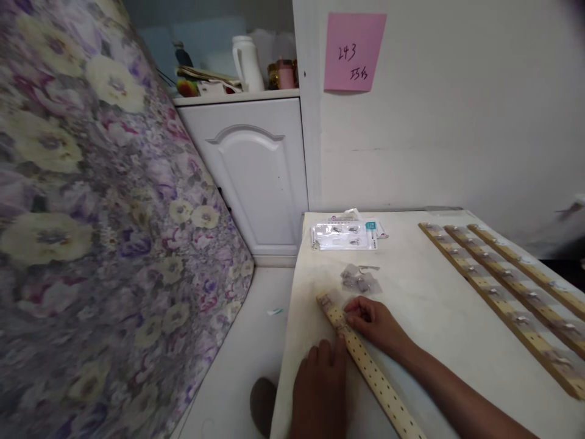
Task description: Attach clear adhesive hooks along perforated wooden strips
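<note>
1. Now, we're looking down at a white table, and both hands are on a perforated wooden strip that lies slantwise along the table's near left part.
2. Our left hand lies flat beside the strip. Its fingers are straight and close together, the tips just touching the strip's left edge, and they grasp nothing.
3. Our right hand comes in from the other side, near the strip's far end. Its fingers are curled and bunched, with the tips pressed down on the wood. We cannot tell whether a small piece sits between them.
4. Just beyond that hand lie small clear bags of metal fittings.
5. Farther back is a flat blister pack near the table's far edge.
6. Well off to the right, three more wooden strips with metal clips lie side by side.
7. A pink note hangs on the wall above.
8. To the left are a white cabinet door and a floral cloth.
</note>
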Tool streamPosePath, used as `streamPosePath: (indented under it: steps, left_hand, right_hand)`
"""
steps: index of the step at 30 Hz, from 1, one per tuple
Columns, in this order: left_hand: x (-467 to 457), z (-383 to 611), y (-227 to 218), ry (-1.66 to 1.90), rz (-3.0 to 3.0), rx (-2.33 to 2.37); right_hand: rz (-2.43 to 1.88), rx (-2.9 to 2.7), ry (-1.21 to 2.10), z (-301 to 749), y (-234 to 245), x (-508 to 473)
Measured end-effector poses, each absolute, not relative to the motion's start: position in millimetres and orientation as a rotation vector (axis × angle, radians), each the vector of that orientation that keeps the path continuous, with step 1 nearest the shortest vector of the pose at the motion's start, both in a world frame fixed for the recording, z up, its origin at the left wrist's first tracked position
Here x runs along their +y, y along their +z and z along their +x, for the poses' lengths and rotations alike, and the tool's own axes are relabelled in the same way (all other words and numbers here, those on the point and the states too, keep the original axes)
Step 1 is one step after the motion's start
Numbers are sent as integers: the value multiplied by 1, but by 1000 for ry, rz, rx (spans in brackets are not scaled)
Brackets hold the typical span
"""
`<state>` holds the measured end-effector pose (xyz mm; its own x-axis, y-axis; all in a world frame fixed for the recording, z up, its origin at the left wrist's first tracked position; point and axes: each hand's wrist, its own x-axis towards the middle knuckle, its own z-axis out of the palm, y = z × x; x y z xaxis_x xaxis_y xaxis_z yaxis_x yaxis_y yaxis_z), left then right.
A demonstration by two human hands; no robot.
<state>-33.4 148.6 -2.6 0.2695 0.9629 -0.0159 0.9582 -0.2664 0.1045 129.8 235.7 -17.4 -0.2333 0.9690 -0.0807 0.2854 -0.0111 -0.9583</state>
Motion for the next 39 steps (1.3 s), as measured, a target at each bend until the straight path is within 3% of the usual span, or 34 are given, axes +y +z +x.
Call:
streamPosePath:
  steps: [39]
  left_hand:
    - [152,-31,2,-22,2465,1846]
  right_hand:
    - [-1470,-1584,1117,125,-23,238]
